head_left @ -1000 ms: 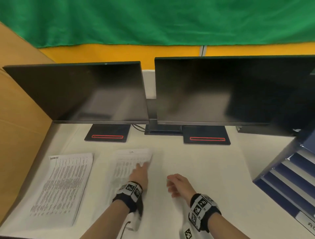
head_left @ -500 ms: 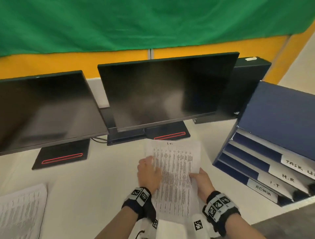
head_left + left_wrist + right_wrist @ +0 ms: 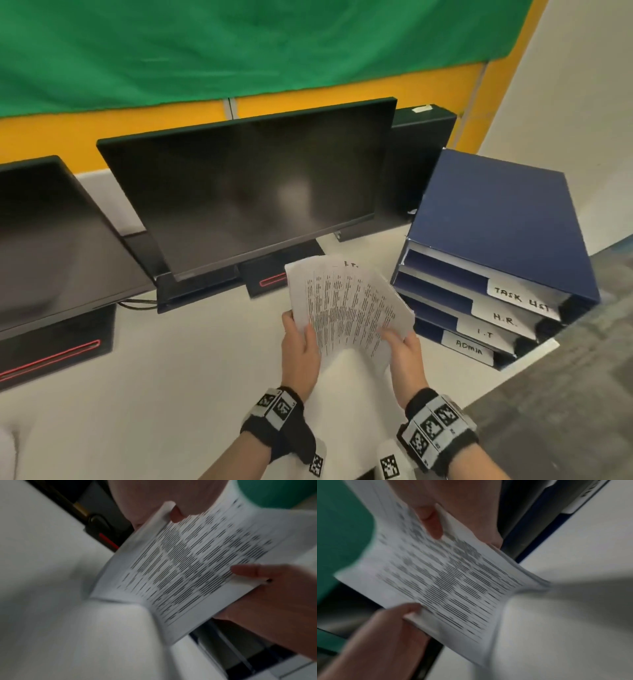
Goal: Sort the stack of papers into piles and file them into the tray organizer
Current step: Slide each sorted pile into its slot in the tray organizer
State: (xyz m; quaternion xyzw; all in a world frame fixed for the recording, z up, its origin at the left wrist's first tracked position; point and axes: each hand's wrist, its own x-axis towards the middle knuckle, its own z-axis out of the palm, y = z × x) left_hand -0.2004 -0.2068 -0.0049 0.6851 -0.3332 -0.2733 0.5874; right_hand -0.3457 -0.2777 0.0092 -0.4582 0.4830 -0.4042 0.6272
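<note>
Both hands hold one sheaf of printed papers [image 3: 346, 308] above the white desk, its top sheet hand-marked "I.T" at the far edge. My left hand [image 3: 299, 346] grips the left side, thumb on top, and my right hand [image 3: 406, 353] grips the right side. The sheaf tilts up, its far end near the blue tray organizer [image 3: 496, 219], whose slots are labelled TASK LIST, H.R., I.T and ADMIN. The left wrist view shows the papers [image 3: 188, 568] blurred, and the right wrist view shows them [image 3: 450, 581] pinched under the right thumb [image 3: 429, 520].
A black monitor [image 3: 253, 192] stands just behind the papers, with a second monitor [image 3: 44, 246] to its left. A black box [image 3: 421, 164] sits behind the organizer. The desk edge [image 3: 507, 387] runs diagonally at the right, with grey carpet beyond it.
The left hand left the pile at the desk's middle. Both hands took hold of this sheaf, lifted it off the desk and swung it right toward the organizer. The head view turned right.
</note>
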